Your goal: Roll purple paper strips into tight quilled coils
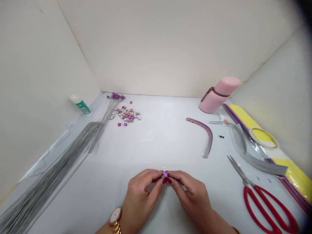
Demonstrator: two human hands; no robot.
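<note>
My left hand [141,191] and my right hand [187,191] meet fingertip to fingertip low in the middle of the white table [156,136]. Between them they pinch a tiny purple paper star [165,175]. A gold watch [115,218] sits on my left wrist. The fingers hide most of the star.
A bundle of thin grey wires [56,169] fans along the left. A pile of small paper stars [127,114] and a glue bottle [80,104] lie at the back left. To the right are a pink flask [218,94], purple strip [207,135], grey strip [253,156], tape roll [264,135], red scissors [265,201] and coloured paper sheets [292,172].
</note>
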